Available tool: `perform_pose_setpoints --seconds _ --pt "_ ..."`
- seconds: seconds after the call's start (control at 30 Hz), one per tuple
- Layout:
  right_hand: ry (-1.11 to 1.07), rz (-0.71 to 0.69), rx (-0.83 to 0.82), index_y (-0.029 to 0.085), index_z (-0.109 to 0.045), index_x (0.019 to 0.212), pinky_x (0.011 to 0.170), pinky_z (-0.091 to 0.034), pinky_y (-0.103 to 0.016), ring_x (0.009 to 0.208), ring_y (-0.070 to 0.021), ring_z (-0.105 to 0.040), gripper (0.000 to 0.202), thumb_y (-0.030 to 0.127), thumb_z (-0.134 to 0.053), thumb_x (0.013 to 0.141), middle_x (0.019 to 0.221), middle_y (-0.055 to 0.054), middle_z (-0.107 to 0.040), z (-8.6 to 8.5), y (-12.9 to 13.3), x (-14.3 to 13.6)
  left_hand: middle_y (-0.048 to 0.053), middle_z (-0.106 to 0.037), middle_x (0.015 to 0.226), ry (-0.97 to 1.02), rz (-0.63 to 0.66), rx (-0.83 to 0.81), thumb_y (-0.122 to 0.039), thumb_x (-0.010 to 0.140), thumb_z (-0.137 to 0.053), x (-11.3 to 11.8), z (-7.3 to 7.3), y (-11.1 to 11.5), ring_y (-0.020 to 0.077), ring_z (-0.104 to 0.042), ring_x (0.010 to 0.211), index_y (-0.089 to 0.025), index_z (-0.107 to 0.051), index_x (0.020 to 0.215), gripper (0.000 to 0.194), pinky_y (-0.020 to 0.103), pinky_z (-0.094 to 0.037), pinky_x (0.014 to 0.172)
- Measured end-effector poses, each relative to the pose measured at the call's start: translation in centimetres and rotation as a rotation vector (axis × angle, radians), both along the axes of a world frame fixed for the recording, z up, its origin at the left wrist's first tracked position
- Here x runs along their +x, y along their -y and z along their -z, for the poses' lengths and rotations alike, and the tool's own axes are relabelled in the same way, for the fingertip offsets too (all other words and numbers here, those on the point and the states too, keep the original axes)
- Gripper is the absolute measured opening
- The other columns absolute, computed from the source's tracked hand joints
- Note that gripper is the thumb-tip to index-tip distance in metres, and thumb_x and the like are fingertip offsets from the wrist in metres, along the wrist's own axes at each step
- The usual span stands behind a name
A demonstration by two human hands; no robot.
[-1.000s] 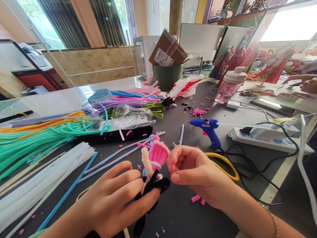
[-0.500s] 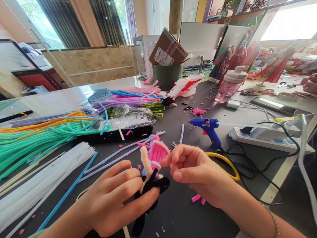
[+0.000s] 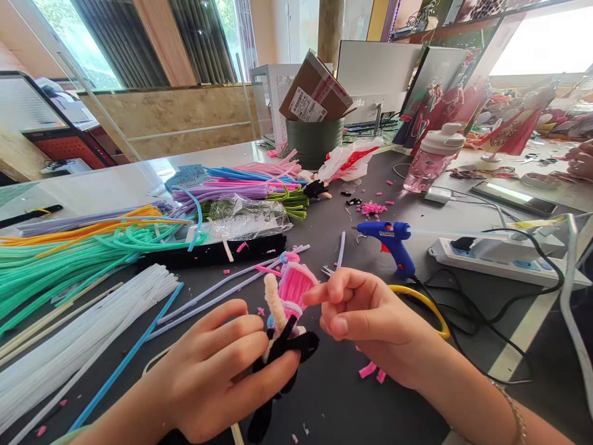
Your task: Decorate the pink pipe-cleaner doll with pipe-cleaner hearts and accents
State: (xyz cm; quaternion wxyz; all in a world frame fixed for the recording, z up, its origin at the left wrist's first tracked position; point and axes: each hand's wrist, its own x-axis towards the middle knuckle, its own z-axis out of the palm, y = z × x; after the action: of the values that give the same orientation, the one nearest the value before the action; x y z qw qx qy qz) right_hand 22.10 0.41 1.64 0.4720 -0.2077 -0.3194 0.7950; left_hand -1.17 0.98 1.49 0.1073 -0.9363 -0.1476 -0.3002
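Observation:
A pipe-cleaner doll [image 3: 296,285] with a pink skirt-like part, a cream limb and black fuzzy pieces is gripped in my left hand [image 3: 217,364], whose fingers close around its lower part and hide some of it. My right hand [image 3: 370,309] is just to the right, fingers loosely bent and apart. One of its fingertips touches the pink part's edge; no object shows in this hand. Pale purple pipe cleaners [image 3: 220,284] lie on the table behind the doll. Beyond the right hand rests a blue glue gun [image 3: 391,241] with a clear glue stick.
Bundles of green [image 3: 92,259] and white pipe cleaners [image 3: 106,327] cover the left side. A power strip [image 3: 486,262] with black cables lies right. Pink bottle [image 3: 433,157], green bin [image 3: 315,142] with a cardboard box, and pink scraps [image 3: 370,209] stand or lie farther back. Another person's hand [image 3: 581,159] shows far right.
Hardly anything differs. The view has shifted very slightly, and my right hand's fingertip stays against the doll's pink part while my left hand keeps hold.

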Motion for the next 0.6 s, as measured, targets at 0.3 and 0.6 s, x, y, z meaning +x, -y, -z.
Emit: perform_pose_setpoints --seconds 0.3,0.6 --pt "0.121 0.014 0.037 0.019 -0.067 0.067 0.052 -0.043 -0.014 0.053 -0.0035 -0.053 0.023 0.013 -0.088 0.060 0.070 0.004 -0.068 0.1 -0.2 -0.1 -0.004 -0.066 0.068 -0.041 -0.004 0.013 -0.010 0.096 -0.047 0.0 -0.1 0.1 0.0141 -0.068 0.071 -0.023 -0.066 0.106 0.025 0.032 -0.051 0.081" --pt "0.759 0.164 0.609 0.020 -0.073 0.082 0.065 -0.047 -0.022 0.071 -0.0117 -0.057 0.019 0.017 -0.084 0.066 0.080 0.001 -0.069 -0.2 0.8 -0.3 -0.003 -0.065 0.075 0.035 -0.073 -0.208 -0.011 0.093 -0.051 -0.3 0.4 0.5 0.0164 -0.065 0.072 -0.033 -0.064 0.110 0.031 0.035 -0.052 0.080"
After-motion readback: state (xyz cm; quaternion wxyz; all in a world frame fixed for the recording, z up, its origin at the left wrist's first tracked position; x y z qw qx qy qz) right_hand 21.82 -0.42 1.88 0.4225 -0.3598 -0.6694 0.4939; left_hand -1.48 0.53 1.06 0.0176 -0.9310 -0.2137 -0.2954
